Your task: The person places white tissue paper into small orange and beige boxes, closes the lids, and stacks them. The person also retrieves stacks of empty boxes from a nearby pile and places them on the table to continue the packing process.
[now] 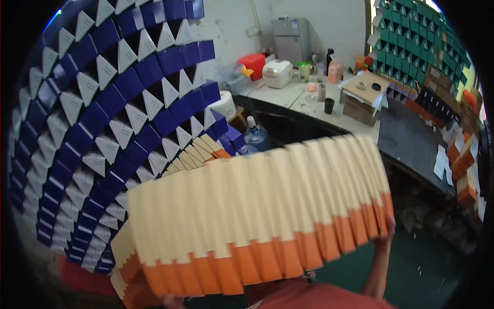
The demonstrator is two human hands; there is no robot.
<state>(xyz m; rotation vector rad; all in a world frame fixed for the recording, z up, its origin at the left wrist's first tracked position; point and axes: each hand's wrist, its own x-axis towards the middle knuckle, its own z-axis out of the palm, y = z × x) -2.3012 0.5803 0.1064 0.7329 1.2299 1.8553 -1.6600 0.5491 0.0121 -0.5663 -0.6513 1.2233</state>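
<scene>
On my feed, the row of cream-and-orange cartons (257,211) hides most of the right hand (390,227) holding its end. The left hand (174,301) is a blurred patch at the lower edge; I can't make out its fingers. The row also covers the lower part of the blue water jug (257,137). The purple-and-white box stack (128,82) runs past the top edge, its print too small for me.
</scene>
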